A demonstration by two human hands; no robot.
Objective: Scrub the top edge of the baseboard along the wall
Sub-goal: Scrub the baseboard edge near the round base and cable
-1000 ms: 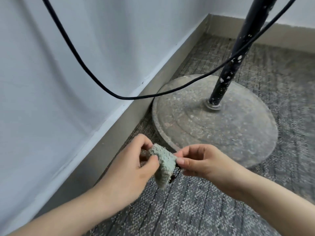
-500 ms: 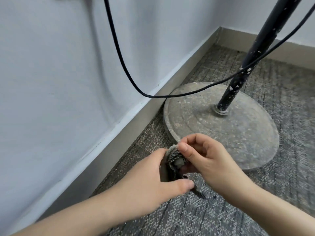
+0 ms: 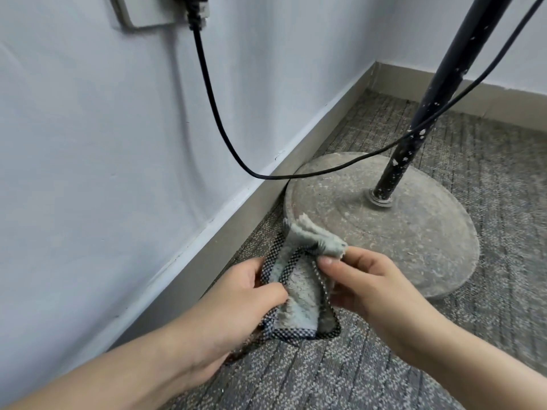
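Observation:
A pale green fluffy cloth (image 3: 302, 294) with a dark checked border hangs between both hands above the carpet. My left hand (image 3: 236, 303) grips its left edge. My right hand (image 3: 370, 279) pinches an upper corner between thumb and fingers. The cloth is partly unfolded and loose. The grey-brown baseboard (image 3: 213, 250) runs along the foot of the pale wall on the left, from the bottom left up to the far corner. A light strip marks its top edge (image 3: 207, 226). The cloth is clear of the baseboard.
A dusty round stand base (image 3: 414, 232) with a black paint-flecked pole (image 3: 438, 93) sits on the grey carpet (image 3: 355, 374), close to the baseboard. A black cable (image 3: 207, 93) sags from a wall socket (image 3: 148, 10) across to the pole. A second baseboard (image 3: 503, 102) lines the far wall.
The bunched cloth has been pulled open between my hands, showing its checked border. My view has tilted up, and the wall socket has come into sight.

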